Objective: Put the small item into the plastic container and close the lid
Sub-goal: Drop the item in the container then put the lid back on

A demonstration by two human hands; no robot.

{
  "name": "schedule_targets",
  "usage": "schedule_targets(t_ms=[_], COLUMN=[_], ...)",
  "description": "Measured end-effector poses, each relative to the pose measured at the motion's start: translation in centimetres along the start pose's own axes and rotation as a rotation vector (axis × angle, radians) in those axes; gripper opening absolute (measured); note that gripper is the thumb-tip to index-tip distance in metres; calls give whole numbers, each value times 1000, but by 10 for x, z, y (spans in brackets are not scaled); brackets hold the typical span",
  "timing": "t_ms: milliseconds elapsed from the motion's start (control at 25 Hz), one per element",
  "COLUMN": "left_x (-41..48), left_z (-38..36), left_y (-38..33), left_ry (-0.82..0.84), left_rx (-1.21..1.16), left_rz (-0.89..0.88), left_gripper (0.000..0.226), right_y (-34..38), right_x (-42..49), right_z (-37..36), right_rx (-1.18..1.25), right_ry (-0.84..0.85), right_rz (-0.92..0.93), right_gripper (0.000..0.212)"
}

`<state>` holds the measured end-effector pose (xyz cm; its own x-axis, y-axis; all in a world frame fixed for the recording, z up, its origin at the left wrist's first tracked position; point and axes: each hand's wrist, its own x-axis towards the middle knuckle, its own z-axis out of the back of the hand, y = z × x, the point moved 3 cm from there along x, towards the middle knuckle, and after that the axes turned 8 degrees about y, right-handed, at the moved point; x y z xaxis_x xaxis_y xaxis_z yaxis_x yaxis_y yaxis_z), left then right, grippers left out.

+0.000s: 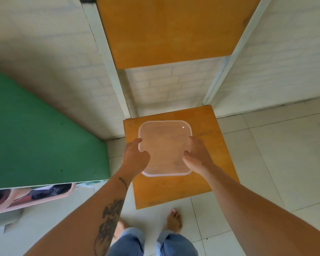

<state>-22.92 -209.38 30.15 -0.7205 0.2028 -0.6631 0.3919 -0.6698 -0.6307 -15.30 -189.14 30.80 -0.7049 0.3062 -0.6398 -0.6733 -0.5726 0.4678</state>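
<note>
Container (pixel 164 147): clear, lid on, flat on chair seat (pixel 216 163), centre. My left hand (pixel 135 157): fingers curled on left lid edge, forearm reaching from near left. My right hand (pixel 197 154): fingers curled on right edge. Small item: cannot tell where.

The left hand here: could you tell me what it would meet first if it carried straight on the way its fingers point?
The left hand already touches the left edge of the clear square plastic container on the orange wooden chair seat; going on, it would push against that, though depth is unclear.
</note>
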Motion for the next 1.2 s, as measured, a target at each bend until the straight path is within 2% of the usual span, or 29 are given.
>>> schedule_targets(t_ms=[240,480,640,880,1200], left_x=[27,23,-16,-111,-226], left_z=[-26,-25,-10,48,138], left_y=[25,30,13,-53,-138], left_ry=[32,2,-160,-413,-681], left_rx=[48,90,217,275,370], left_rz=[17,-14,-161,-366,-569], left_gripper=[67,64,61,57,55], right_y=[-19,-23,-2,60,155], right_x=[32,28,-10,-95,-190], right_z=[-29,-32,-19,36,117], right_rx=[58,155,142,138,51], right_ry=[-36,-61,-209,-383,-507], right_rz=[-13,-41,14,215,435], right_gripper=[55,53,52,48,53])
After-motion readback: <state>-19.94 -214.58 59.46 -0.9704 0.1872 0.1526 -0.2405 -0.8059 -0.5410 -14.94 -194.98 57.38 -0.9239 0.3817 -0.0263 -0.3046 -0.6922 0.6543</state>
